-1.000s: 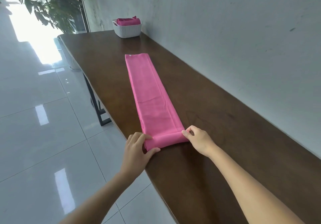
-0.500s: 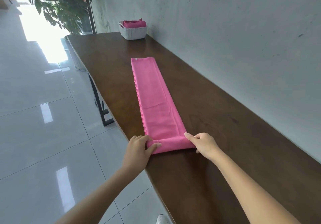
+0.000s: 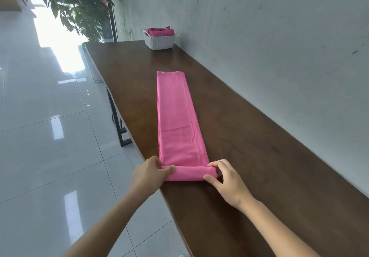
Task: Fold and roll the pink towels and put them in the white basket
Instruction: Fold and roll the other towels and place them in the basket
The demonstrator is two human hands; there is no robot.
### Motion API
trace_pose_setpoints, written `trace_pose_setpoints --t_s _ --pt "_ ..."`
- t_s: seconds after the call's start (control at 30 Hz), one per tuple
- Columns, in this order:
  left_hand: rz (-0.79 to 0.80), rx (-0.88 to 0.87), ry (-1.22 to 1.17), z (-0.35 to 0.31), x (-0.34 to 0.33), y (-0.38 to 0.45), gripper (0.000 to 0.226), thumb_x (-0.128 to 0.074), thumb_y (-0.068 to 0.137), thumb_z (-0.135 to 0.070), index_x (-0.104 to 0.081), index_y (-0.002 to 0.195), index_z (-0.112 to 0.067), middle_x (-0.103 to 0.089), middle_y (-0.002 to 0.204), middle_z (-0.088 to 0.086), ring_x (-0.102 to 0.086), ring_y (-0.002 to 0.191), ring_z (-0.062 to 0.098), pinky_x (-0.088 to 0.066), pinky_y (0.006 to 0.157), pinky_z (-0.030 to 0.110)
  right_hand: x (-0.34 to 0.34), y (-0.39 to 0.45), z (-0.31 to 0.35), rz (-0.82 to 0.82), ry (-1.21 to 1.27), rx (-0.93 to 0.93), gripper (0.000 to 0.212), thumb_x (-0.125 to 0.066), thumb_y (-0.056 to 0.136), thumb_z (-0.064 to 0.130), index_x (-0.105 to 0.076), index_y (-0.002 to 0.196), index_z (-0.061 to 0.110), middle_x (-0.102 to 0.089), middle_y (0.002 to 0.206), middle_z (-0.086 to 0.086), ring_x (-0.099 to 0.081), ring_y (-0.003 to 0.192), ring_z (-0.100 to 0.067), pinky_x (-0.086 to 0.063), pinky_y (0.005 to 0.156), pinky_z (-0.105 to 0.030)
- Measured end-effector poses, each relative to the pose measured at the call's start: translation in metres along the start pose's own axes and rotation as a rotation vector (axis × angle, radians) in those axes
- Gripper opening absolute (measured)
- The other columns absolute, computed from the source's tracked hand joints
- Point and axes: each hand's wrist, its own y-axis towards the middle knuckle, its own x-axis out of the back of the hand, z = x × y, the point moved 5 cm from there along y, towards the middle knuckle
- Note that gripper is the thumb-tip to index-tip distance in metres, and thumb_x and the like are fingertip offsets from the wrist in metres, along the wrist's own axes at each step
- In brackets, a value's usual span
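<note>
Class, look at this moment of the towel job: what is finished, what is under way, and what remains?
Done: the white basket at the table's far end already holds rolled pink towels, and the pink towel lies folded into a long strip. Under way: the left hand and right hand grip a first short roll at its near end. Left: rolling the remaining strip and putting it in the basket.

surface: brown wooden table [image 3: 259, 157] | on it: folded pink towel [image 3: 175, 117], near end rolled | far end: white basket [image 3: 159, 41]

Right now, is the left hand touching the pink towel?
Touching. The head view shows the left hand gripping the rolled near end of the pink towel, thumb lying on the roll.
</note>
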Motion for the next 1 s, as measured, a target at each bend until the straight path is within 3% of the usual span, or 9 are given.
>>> trace_pose_setpoints --t_s 0.13,0.27,0.33,0.47,0.57,0.73,0.87,1.0 --pt "-0.213 -0.112 -0.151 0.000 0.000 -0.017 0.019 -0.072 0.087 -0.043 -0.056 0.087 -0.032 -0.056 0.090 -0.010 -0.054 0.090 0.014 -0.051 0.081 0.038 -0.004 0.004 0.007 -0.029 -0.018 0.018 0.053 -0.050 0.090 0.071 -0.054 0.123 0.030 -0.055 0.118 0.019 -0.056 0.103 0.000 -0.048 0.086 -0.020" --pt "-0.291 -0.277 -0.249 0.004 0.000 -0.024 0.009 -0.073 0.090 -0.029 -0.066 0.086 -0.032 -0.057 0.096 -0.017 -0.050 0.096 0.011 -0.047 0.088 0.039 -0.007 0.011 0.012 -0.070 0.014 0.006 0.044 -0.051 0.090 0.071 -0.054 0.107 0.030 -0.059 0.099 0.018 -0.057 0.089 0.001 -0.042 0.072 -0.016" --pt "-0.273 -0.315 -0.202 0.009 0.003 -0.022 0.004 -0.071 0.092 -0.037 -0.070 0.092 -0.033 -0.060 0.099 -0.020 -0.049 0.099 0.011 -0.045 0.091 0.038 -0.007 0.017 0.013 -0.069 0.046 -0.021 0.046 -0.050 0.088 0.072 -0.056 0.102 0.028 -0.060 0.093 0.015 -0.057 0.083 -0.002 -0.041 0.068 -0.017" --pt "-0.173 -0.352 -0.068 0.018 0.004 -0.012 0.032 -0.063 0.089 -0.063 -0.068 0.112 -0.041 -0.059 0.112 -0.023 -0.045 0.109 0.008 -0.037 0.097 0.034 -0.004 0.033 0.015 -0.016 0.084 -0.137 0.054 -0.046 0.085 0.075 -0.059 0.095 0.023 -0.063 0.085 0.009 -0.057 0.077 -0.006 -0.044 0.067 -0.024" --pt "-0.140 -0.265 -0.119 0.022 0.004 -0.005 0.026 -0.063 0.090 -0.059 -0.068 0.109 -0.042 -0.063 0.106 -0.020 -0.047 0.105 0.010 -0.043 0.094 0.036 -0.007 0.043 0.016 0.039 0.099 -0.214 0.050 -0.048 0.093 0.069 -0.057 0.089 0.020 -0.061 0.079 0.005 -0.056 0.075 -0.011 -0.045 0.069 -0.029" --pt "-0.139 -0.100 -0.270 0.026 0.004 0.004 0.029 -0.066 0.082 -0.066 -0.069 0.087 -0.038 -0.068 0.084 -0.014 -0.061 0.085 0.020 -0.049 0.068 0.034 -0.005 0.045 0.025 -0.017 0.001 -0.261 0.039 -0.040 0.101 0.062 -0.047 0.103 0.023 -0.061 0.089 0.006 -0.060 0.082 -0.012 -0.047 0.068 -0.033" --pt "-0.136 0.017 -0.245 0.021 0.005 0.012 0.030 -0.071 0.084 -0.060 -0.064 0.085 -0.031 -0.068 0.086 -0.010 -0.064 0.082 0.013 -0.053 0.071 0.035 -0.005 0.034 0.034 -0.132 -0.140 -0.098 0.037 -0.033 0.102 0.058 -0.049 0.107 0.026 -0.057 0.106 0.009 -0.058 0.090 -0.013 -0.041 0.062 -0.023" --pt "-0.125 0.111 -0.184 0.017 0.006 0.017 0.032 -0.067 0.085 -0.062 -0.060 0.089 -0.031 -0.066 0.088 -0.012 -0.063 0.086 0.014 -0.054 0.082 0.040 -0.008 0.024 0.035 -0.177 -0.138 0.031 0.038 -0.046 0.102 0.048 -0.052 0.132 0.025 -0.049 0.128 0.012 -0.054 0.106 -0.005 -0.039 0.069 -0.008"
